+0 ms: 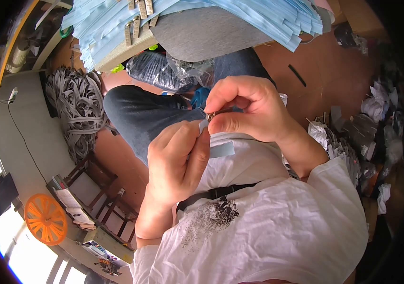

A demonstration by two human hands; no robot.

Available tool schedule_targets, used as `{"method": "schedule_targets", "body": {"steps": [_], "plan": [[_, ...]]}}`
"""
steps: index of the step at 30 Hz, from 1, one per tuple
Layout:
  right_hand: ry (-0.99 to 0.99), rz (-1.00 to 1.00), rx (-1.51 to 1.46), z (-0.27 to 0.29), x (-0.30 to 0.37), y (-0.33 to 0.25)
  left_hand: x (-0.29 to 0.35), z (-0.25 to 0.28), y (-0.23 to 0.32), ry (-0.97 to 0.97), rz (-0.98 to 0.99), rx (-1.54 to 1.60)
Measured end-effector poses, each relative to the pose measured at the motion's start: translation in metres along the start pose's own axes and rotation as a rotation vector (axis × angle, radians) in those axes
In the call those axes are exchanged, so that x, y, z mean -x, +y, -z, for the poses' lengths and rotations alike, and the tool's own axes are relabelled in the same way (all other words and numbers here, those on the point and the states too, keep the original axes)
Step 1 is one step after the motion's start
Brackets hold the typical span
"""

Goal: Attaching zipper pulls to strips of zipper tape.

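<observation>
Joining parts, apparently: off the table's near edge (pixel 121 54), left hand (pixel 176 158) pinches pale-blue strip (pixel 222 149), right hand (pixel 254 111) pinches small metal piece (pixel 210 116); next move needs careful alignment.

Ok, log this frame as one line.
left hand: gripping light-blue strip; right hand: pinching small metal piece; ahead: blue strip pile, metal tags

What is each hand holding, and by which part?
The left hand pinches a light blue strip near its upper end; the right hand a small metal piece, gripped part unclear.
</observation>
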State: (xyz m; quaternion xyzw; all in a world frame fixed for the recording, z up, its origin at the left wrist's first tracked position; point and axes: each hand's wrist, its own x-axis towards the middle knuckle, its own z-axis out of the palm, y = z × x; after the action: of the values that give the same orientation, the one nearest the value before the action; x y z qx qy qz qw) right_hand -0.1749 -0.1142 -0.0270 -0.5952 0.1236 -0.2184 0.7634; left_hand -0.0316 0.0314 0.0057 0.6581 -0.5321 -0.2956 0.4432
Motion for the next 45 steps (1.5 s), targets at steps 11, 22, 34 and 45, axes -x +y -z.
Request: {"method": "schedule_targets", "body": {"steps": [11, 22, 34, 45], "plan": [[0.005, 0.046, 0.038, 0.003, 0.000, 0.004, 0.004, -0.007, 0.002, 0.030, 0.103, 0.075], [0.037, 0.071, -0.076, 0.001, 0.002, 0.005, -0.002, -0.019, -0.012, 0.181, 0.085, 0.519], [-0.004, 0.265, 0.009, -0.002, 0.004, -0.002, 0.001, -0.015, -0.010, 0.237, 0.207, 0.643], [0.048, 0.336, 0.515, -0.018, 0.003, -0.005, 0.001, -0.018, -0.015, 0.334, 0.222, 0.932]]}}
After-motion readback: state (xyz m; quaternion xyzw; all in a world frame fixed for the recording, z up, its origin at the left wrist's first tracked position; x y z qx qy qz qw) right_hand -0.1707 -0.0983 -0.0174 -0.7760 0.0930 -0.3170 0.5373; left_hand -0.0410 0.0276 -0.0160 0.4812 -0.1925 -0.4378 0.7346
